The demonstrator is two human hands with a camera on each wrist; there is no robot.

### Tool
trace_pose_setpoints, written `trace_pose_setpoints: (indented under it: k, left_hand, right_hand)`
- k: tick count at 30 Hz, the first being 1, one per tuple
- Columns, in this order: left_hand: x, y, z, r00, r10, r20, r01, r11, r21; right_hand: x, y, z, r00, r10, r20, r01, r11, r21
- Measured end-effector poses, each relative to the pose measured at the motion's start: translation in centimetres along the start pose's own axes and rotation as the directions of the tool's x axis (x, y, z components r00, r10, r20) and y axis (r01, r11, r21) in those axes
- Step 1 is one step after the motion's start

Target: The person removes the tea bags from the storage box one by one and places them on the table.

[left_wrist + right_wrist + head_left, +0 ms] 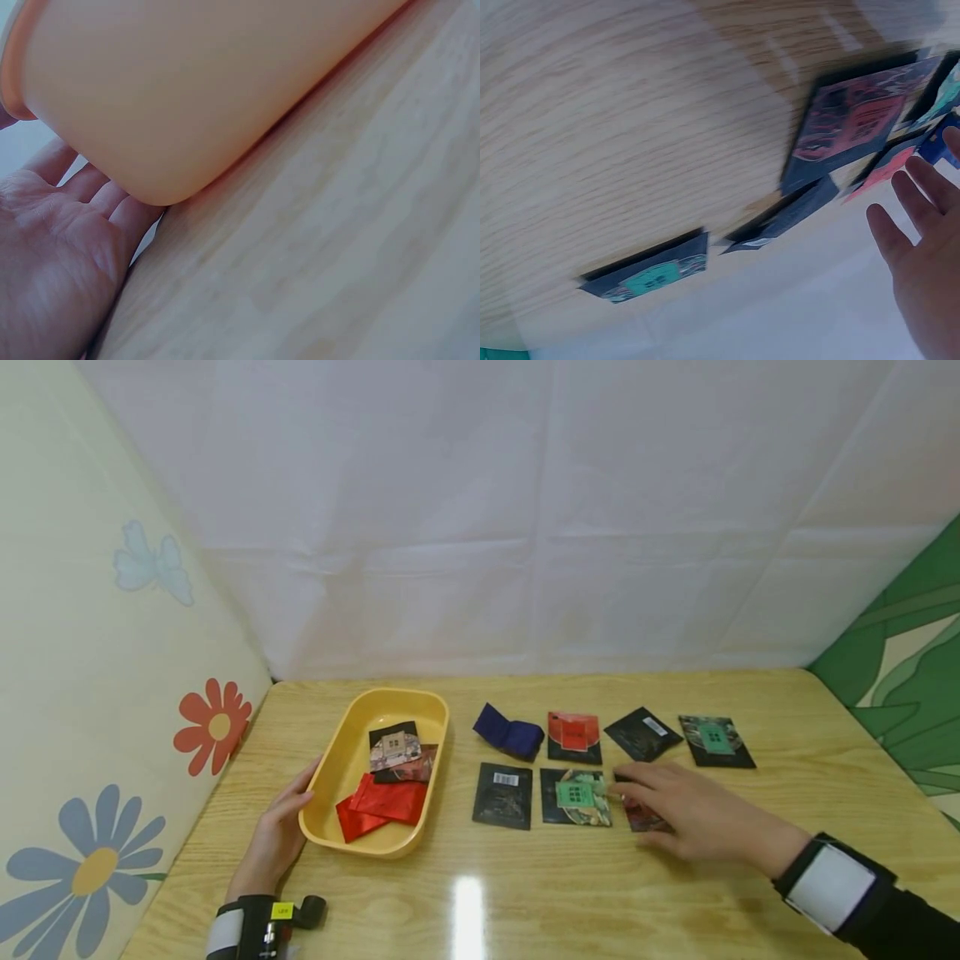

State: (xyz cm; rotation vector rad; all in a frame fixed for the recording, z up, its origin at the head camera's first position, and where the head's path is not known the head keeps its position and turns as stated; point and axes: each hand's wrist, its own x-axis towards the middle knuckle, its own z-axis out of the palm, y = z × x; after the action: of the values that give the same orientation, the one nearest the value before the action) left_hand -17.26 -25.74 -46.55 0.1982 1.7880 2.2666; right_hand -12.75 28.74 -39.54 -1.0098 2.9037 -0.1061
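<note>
A left hand (273, 827) rests against a yellow tray (352, 745) near the left edge of a wooden tabletop (570, 893), fingers loosely extended along its outside wall. The right hand (686, 814), fingers spread, hovers over a dark red packet (641, 817), right of centre; contact is unclear. This looks like a reach; lifting would call for a pinch. A green-labelled packet (576, 797) crowds its left; bare wood opens toward the front and right edges.
</note>
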Motion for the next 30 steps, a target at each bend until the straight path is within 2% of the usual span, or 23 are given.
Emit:
trace_pose_setpoints:
  k: [7, 16, 21, 30]
  left_hand:
    - [-0.1, -0.2, -0.1, 1.0, 0.021, 0.004, -0.021, 1.0, -0.008]
    - [-0.1, -0.3, -0.1, 1.0, 0.022, 0.004, -0.022, 1.0, 0.008]
    - [-0.1, -0.2, 0.0, 1.0, 0.014, 0.003, -0.014, 1.0, 0.005]
    - [0.0, 0.0, 0.0, 0.999, 0.026, 0.024, -0.026, 1.0, -0.002]
  right_hand:
    - [1.2, -0.9, -0.3, 0.999, -0.041, -0.005, 0.041, 0.999, -0.011]
    - [3.6, -1.9, -0.1, 0.996, -0.08, 0.026, 0.08, 0.997, -0.004]
    - [4.9, -2.8, -0.2, 0.992, -0.127, 0.004, 0.127, 0.992, 0.016]
    - [7.3, -4.5, -1.1, 0.977, -0.204, -0.064, 0.203, 0.979, -0.029]
